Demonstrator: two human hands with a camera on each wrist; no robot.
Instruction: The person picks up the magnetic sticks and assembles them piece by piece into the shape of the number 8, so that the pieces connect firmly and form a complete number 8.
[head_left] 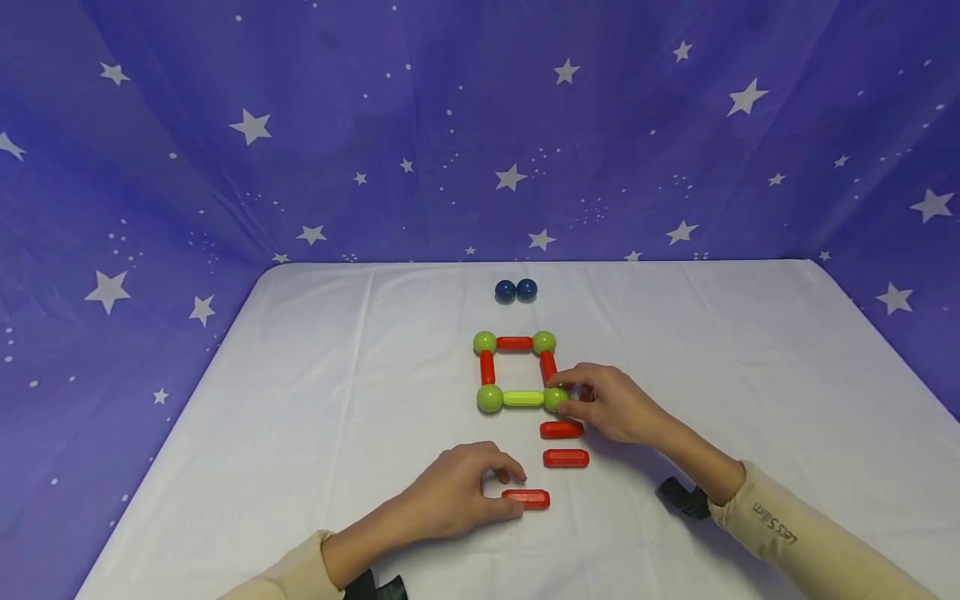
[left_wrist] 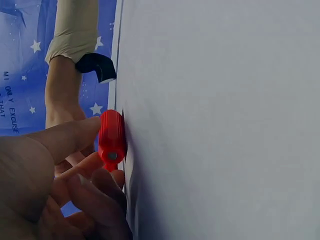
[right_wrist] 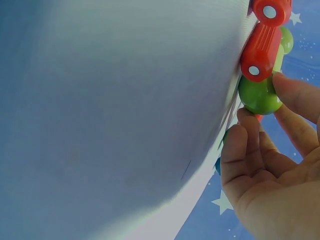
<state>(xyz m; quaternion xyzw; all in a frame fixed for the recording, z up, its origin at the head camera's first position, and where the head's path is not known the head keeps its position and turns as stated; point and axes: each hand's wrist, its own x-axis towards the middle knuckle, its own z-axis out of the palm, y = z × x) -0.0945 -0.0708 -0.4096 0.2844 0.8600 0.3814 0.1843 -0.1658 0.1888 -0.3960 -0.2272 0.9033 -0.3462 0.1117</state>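
A square of short magnetic rods and green balls lies on the white cloth: red rods (head_left: 514,342) on three sides, a lime-green rod (head_left: 523,398) on the near side. My right hand (head_left: 615,404) holds the near-right green ball (head_left: 555,399) between thumb and fingers; the right wrist view shows the same green ball (right_wrist: 260,95) at the fingertips. Nearer to me, my left hand (head_left: 457,492) has its thumb against the left end of a loose red rod (head_left: 531,499). Its bent index finger hovers just beyond that red rod (left_wrist: 112,135).
Two more loose red rods, one at the square's near-right corner (head_left: 562,430) and one closer to me (head_left: 566,458), lie between the hands. Two dark blue balls (head_left: 516,290) sit beyond the square. A purple star-patterned curtain (head_left: 450,125) borders the table's back and sides.
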